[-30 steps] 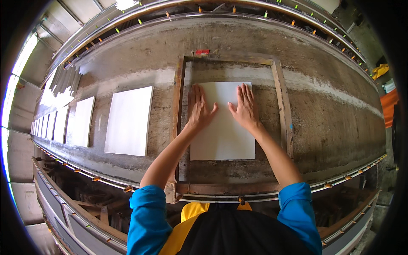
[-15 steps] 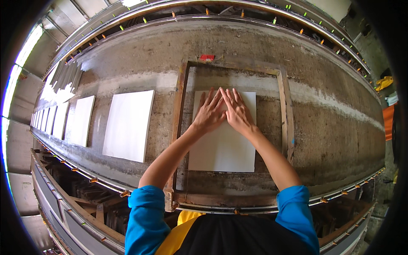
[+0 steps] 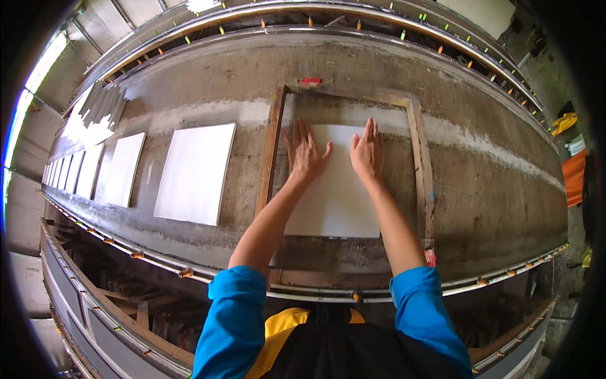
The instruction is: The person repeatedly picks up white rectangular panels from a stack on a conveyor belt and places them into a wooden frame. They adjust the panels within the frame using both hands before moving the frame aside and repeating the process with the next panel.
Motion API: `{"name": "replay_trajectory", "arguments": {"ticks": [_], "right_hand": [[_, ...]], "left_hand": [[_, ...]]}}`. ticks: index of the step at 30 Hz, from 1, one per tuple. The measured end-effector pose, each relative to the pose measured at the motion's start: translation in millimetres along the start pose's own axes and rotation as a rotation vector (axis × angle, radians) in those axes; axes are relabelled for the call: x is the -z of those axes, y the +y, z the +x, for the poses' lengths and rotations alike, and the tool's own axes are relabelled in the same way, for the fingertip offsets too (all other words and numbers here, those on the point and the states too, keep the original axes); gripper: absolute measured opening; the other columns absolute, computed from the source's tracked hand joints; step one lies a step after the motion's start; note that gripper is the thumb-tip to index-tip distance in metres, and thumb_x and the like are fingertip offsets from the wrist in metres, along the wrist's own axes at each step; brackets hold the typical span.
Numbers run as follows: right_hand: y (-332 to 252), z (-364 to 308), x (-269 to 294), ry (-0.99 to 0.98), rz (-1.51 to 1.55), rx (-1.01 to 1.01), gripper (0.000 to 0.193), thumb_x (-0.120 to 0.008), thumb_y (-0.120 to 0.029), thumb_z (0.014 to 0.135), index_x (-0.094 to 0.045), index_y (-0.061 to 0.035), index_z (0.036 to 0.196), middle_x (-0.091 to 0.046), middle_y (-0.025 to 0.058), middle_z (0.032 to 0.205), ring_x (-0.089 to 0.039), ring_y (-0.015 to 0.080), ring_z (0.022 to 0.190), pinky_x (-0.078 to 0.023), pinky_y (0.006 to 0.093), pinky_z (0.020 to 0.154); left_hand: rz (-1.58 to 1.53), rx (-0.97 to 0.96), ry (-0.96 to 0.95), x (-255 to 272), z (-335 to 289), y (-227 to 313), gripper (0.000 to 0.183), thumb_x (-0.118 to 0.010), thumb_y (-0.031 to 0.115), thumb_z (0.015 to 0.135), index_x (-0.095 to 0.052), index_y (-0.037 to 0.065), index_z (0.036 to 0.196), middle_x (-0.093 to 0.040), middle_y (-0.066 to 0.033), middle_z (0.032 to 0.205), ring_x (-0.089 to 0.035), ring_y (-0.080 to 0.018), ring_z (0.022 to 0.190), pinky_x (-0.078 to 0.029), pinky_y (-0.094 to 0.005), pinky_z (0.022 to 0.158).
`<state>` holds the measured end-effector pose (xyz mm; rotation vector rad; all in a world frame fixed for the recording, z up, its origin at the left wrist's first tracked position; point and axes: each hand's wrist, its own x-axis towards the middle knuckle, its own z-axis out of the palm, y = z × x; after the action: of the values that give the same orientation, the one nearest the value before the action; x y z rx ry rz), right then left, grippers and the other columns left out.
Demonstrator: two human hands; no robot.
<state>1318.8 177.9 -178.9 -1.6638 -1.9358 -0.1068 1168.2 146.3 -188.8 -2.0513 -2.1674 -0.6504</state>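
Observation:
A white rectangular sheet (image 3: 331, 196) lies flat on the long worn table (image 3: 499, 183). Around it sits a wooden frame (image 3: 273, 151), its near bar along the table's front edge. My left hand (image 3: 306, 151) rests at the sheet's upper left edge, fingers stretched forward and thumb apart. On the upper right edge lies my right hand (image 3: 368, 151), turned somewhat on its side, its fingers extended. Neither hand holds anything. Whether there is mesh across the frame I cannot tell.
More white sheets (image 3: 196, 174) lie in a row to the left. A fan of white strips (image 3: 98, 114) is at the far left. A red piece (image 3: 310, 81) sits beyond the frame. Metal rails with orange and green pegs (image 3: 310, 22) line the table's edges.
My hands have parted from the sheet's upper middle, the left moving to its left edge and the right to its right edge. The view has shifted slightly.

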Motion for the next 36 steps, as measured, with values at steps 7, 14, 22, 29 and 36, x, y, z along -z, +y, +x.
{"name": "replay_trajectory", "arguments": {"ticks": [7,14,22,29,36], "right_hand": [[4,-35,15,-0.026,-0.012,0.105,0.063,-0.038,-0.036,0.089,-0.017,0.0032,0.133,-0.031,0.0229,0.133,-0.026,0.0323,0.126,-0.022,0.0435,0.103],[13,-89,54,-0.149,0.026,0.261,0.07,-0.04,-0.046,0.087,-0.013,-0.005,0.137,-0.018,0.0235,0.138,-0.018,0.0352,0.129,-0.013,0.0566,0.101],[16,-130,93,-0.285,-0.035,0.334,0.07,-0.038,-0.049,0.086,-0.012,-0.0079,0.137,-0.013,0.0245,0.139,-0.013,0.0375,0.13,-0.01,0.0601,0.1],[19,-138,112,-0.483,-0.06,0.441,0.071,-0.042,-0.048,0.085,-0.019,-0.003,0.135,-0.013,0.0234,0.14,-0.009,0.0341,0.131,-0.009,0.0545,0.103],[-12,-150,160,-0.529,0.27,0.48,0.027,-0.061,-0.013,0.077,-0.056,0.0001,0.1,-0.053,0.0134,0.107,-0.054,0.0257,0.096,-0.045,0.0345,0.084]], "left_hand": [[-0.102,-0.154,-0.006,2,-28,-17,0.077,-0.046,0.047,0.081,-0.022,-0.008,0.129,-0.022,-0.0248,0.136,-0.015,-0.0333,0.13,-0.008,-0.0498,0.105],[-0.162,-0.283,-0.088,43,-81,-24,0.078,-0.046,0.044,0.084,-0.016,-0.013,0.129,-0.016,-0.0331,0.134,-0.016,-0.043,0.127,-0.017,-0.0501,0.103],[-0.143,-0.316,-0.149,70,-133,-36,0.086,-0.052,0.045,0.08,-0.012,-0.015,0.128,-0.016,-0.0348,0.132,-0.013,-0.0439,0.127,-0.017,-0.048,0.104],[0.155,-0.471,-0.436,127,-138,-27,0.076,-0.055,0.039,0.08,-0.023,-0.013,0.125,-0.029,-0.0293,0.129,-0.026,-0.0352,0.125,-0.023,-0.0447,0.103],[0.03,-0.497,-0.546,172,-171,-15,0.037,-0.056,0.029,0.082,-0.052,-0.004,0.099,-0.052,-0.0122,0.103,-0.047,-0.0239,0.107,-0.033,-0.0411,0.098]]}}
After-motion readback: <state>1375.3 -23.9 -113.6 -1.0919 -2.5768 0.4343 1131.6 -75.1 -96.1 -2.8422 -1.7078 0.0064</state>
